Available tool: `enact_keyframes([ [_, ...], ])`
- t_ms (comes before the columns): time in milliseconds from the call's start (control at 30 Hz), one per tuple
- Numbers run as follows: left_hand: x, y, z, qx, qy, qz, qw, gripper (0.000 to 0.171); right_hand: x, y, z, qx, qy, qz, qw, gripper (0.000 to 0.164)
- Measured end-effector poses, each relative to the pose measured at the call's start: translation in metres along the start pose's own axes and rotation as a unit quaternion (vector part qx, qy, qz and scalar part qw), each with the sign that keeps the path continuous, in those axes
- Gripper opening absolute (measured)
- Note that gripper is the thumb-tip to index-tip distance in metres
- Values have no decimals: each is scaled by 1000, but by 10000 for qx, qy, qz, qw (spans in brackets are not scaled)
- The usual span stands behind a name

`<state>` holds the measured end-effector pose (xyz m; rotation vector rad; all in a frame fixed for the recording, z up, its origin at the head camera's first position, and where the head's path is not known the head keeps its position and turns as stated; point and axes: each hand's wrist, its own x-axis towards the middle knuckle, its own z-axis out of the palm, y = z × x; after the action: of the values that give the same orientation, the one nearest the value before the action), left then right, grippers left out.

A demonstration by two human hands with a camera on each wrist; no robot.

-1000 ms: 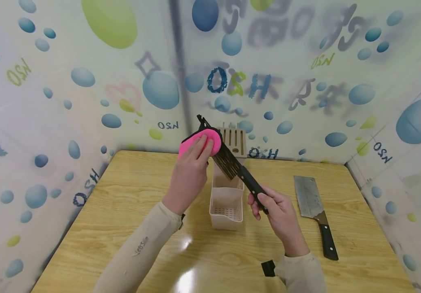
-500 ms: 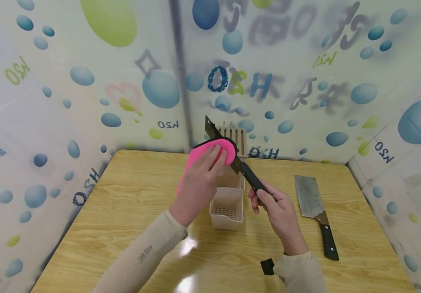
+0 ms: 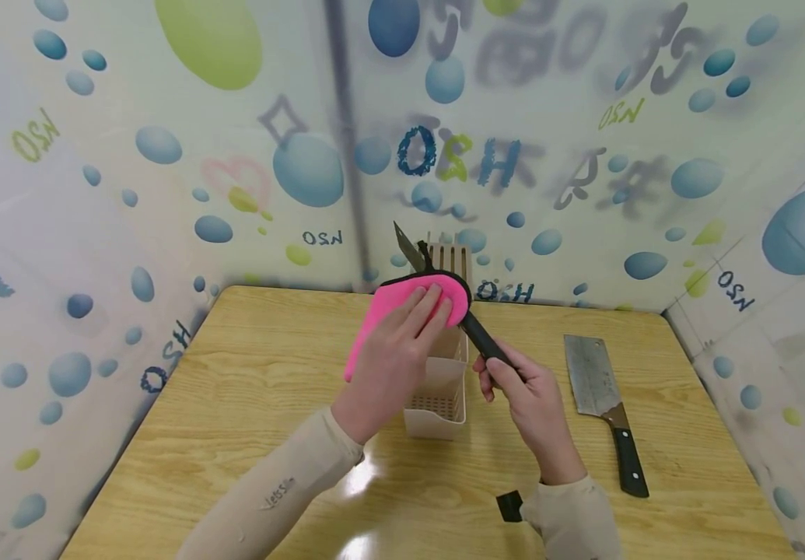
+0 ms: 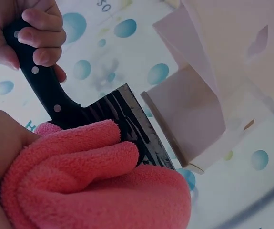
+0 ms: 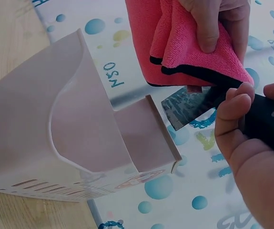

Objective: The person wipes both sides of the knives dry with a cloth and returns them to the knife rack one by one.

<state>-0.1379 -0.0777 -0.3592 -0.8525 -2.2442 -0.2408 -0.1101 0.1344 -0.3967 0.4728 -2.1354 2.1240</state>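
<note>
My right hand (image 3: 531,400) grips the black riveted handle (image 4: 35,70) of a kitchen knife, which slants up and left above the table. My left hand (image 3: 390,358) holds a folded pink cloth (image 4: 103,200) with black edging, pinched around the blade beside the handle. Beyond the cloth, the dark, streaked blade tip (image 3: 409,247) sticks out in the head view. The left wrist view shows part of the blade (image 4: 137,126) bare along its far edge. In the right wrist view, the thumb presses on the cloth (image 5: 144,47), whose folds cover much of the blade.
Behind the hands stands a beige knife holder (image 3: 433,426) with a slotted back and open perforated compartments. A cleaver (image 3: 591,377) with a black handle lies on the wooden table (image 3: 269,342) at the right. Patterned walls (image 3: 234,140) enclose the table's back and sides.
My left hand has slid the cloth along the blade, down and right toward the handle. The blade has turned and its tip now shows past the cloth. The right hand has stayed nearly in place.
</note>
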Motion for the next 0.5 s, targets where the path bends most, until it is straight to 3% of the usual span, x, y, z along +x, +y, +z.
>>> enact_keyframes([
  [267,-3,9,-2,202,-201,158,9995,48,1,-5,3,-241,85,221,9994,29],
  [500,-6,16,-3,361,-279,297,9985,47,1,-6,5,-300,152,117,9994,31],
])
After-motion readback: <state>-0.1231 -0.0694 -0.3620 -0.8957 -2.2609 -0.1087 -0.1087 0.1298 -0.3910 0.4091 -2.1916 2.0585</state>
